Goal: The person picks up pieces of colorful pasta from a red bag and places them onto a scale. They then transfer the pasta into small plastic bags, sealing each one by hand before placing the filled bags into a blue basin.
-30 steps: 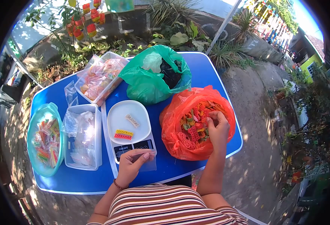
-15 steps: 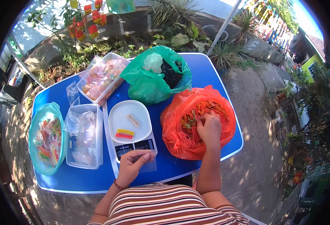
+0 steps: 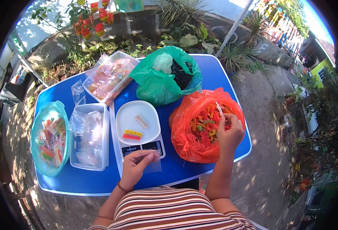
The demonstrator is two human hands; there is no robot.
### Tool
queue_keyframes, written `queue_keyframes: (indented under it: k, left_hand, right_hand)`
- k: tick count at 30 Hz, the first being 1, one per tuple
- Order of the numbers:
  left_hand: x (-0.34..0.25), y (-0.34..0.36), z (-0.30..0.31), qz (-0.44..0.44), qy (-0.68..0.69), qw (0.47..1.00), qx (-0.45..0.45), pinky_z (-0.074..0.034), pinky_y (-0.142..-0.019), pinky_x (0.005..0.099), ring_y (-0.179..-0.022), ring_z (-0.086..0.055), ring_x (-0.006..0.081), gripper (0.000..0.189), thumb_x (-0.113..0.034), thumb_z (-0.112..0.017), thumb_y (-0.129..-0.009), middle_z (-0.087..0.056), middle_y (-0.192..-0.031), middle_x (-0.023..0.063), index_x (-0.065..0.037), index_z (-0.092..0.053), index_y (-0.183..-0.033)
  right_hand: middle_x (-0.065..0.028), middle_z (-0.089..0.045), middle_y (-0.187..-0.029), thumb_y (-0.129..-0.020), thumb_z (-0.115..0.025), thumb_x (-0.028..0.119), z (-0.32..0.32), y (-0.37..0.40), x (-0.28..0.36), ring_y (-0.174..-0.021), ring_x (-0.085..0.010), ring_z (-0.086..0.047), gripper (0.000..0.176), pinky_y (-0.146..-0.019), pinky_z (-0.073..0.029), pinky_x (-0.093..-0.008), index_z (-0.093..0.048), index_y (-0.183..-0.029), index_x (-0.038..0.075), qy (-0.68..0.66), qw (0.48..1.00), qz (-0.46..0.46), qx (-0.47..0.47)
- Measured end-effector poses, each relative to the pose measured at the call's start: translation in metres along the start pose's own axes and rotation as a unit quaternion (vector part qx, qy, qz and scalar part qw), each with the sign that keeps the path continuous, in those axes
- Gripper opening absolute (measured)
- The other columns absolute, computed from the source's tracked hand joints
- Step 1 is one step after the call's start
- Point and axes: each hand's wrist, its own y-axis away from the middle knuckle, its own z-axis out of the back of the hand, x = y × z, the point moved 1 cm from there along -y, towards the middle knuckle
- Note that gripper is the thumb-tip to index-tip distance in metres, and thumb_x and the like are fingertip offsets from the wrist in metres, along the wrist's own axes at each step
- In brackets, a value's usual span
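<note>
My left hand (image 3: 137, 165) pinches a small clear plastic bag (image 3: 153, 166) in front of the kitchen scale (image 3: 142, 150). Between the fingertips of my right hand (image 3: 229, 131) is a white twisted snack piece (image 3: 219, 109), held over the open red plastic bag (image 3: 184, 147). That bag is full of red, orange, yellow and green lattice-like snack pieces (image 3: 205, 126). On the scale's white tray (image 3: 128, 115) lie a pale twisted piece (image 3: 141, 121), a yellow piece (image 3: 133, 132) and a pinkish-red piece (image 3: 131, 137).
Left of the scale stands a clear tub (image 3: 106, 153) of plastic bags, beside a turquoise basin (image 3: 66, 122) of filled packets. Behind are another tub (image 3: 117, 92) with packets and a green plastic bag (image 3: 153, 90). Everything rests on a blue table (image 3: 169, 178).
My right hand has risen out of the snack pieces, moving slightly right, and now holds up a white piece. My left hand keeps its grip on the clear bag.
</note>
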Motion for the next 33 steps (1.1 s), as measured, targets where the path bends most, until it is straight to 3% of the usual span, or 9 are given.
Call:
queue_keyframes:
  k: [2,5,7,10,24,33]
  left_hand:
    - [0.000,0.003,0.006,-0.015,0.012,1.000,-0.008,-0.059,-0.089,0.0317,-0.096,-0.074,0.0185,0.023,-0.010,-0.069,-0.100,-0.077,-0.106,0.0150,0.003,-0.072,-0.119]
    - [-0.004,0.008,0.017,-0.031,0.004,0.999,-0.027,-0.060,-0.089,0.0322,-0.096,-0.074,0.0189,0.023,-0.011,-0.068,-0.100,-0.077,-0.106,0.0154,0.003,-0.072,-0.119]
    - [-0.005,0.011,0.023,-0.033,-0.006,0.999,-0.042,-0.060,-0.089,0.0323,-0.095,-0.074,0.0191,0.023,-0.011,-0.068,-0.100,-0.077,-0.106,0.0154,0.003,-0.073,-0.118]
    - [-0.007,0.017,0.030,-0.029,-0.013,0.997,-0.066,-0.060,-0.088,0.0323,-0.095,-0.074,0.0194,0.023,-0.012,-0.068,-0.101,-0.077,-0.106,0.0150,0.002,-0.073,-0.118]
    - [-0.013,0.032,0.054,-0.043,0.015,0.991,-0.128,-0.056,-0.090,0.0313,-0.093,-0.073,0.0174,0.027,-0.019,-0.061,-0.106,-0.077,-0.103,0.0121,0.001,-0.074,-0.118]
    - [-0.020,0.029,0.058,-0.103,-0.013,0.984,-0.143,-0.058,-0.090,0.0315,-0.098,-0.073,0.0169,0.023,-0.014,-0.062,-0.105,-0.077,-0.108,0.0126,0.003,-0.072,-0.118]
  right_hand:
    - [-0.0080,-0.070,-0.078,-0.088,-0.072,0.004,-0.001,0.002,0.020,-0.070,-0.0225,-0.067,0.005,-0.065,-0.053,-0.0342,-0.068,-0.090,0.002,-0.094,0.995,-0.001,0.020]
    - [-0.0098,-0.069,-0.077,-0.089,-0.071,0.003,-0.010,0.016,0.067,-0.067,-0.0207,-0.068,0.005,-0.063,-0.054,-0.0312,-0.068,-0.091,0.000,-0.228,0.957,0.024,0.177]
    - [-0.0134,-0.070,-0.078,-0.090,-0.071,0.004,-0.031,0.032,0.087,-0.066,-0.0231,-0.070,0.007,-0.062,-0.055,-0.0320,-0.068,-0.092,-0.002,-0.248,0.930,0.077,0.260]
    - [-0.0167,-0.070,-0.080,-0.091,-0.070,0.004,-0.060,0.048,0.109,-0.068,-0.0258,-0.071,0.009,-0.064,-0.056,-0.0337,-0.069,-0.096,-0.004,-0.265,0.912,0.071,0.306]
    - [-0.0157,-0.073,-0.085,-0.091,-0.071,0.004,-0.050,0.053,0.115,-0.070,-0.0219,-0.073,0.013,-0.066,-0.058,-0.0302,-0.072,-0.101,-0.005,-0.276,0.903,0.068,0.323]
    - [-0.0159,-0.073,-0.084,-0.090,-0.072,0.003,-0.047,0.057,0.121,-0.070,-0.0218,-0.073,0.014,-0.066,-0.058,-0.0298,-0.072,-0.102,-0.005,-0.286,0.891,0.091,0.340]
